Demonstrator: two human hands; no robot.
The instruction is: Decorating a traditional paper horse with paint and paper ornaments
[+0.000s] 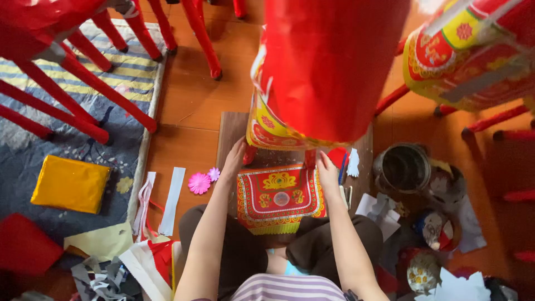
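Red paper figure point(329, 67) stands on a wooden board point(231, 131) before my knees, above a patterned red and yellow sheet point(278, 195). My left hand point(235, 159) and right hand point(327, 170) press its base, fingers closed on the lower edge. Pink paper flowers point(199, 183) lie left.
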